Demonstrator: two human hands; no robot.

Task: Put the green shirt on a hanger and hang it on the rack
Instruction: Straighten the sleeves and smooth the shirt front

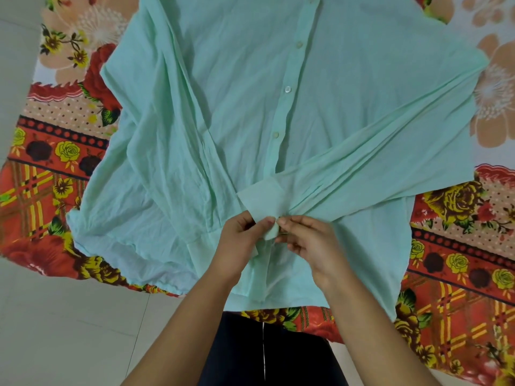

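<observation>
The green shirt (pixel 237 112) lies spread front-up on a flowered bedsheet (pixel 44 174), its button placket running down the middle. One sleeve is folded across the lower front from the right, its cuff (pixel 260 200) ending near the placket. My left hand (pixel 239 240) pinches the fabric at the cuff's lower edge. My right hand (pixel 309 240) pinches the same bit of fabric from the right, fingertips meeting the left thumb. No hanger or rack is in view.
The bedsheet covers a low surface with pale tiled floor (pixel 69 324) at the left and front. My dark trousers (pixel 264 355) show at the bottom edge, close to the shirt's hem.
</observation>
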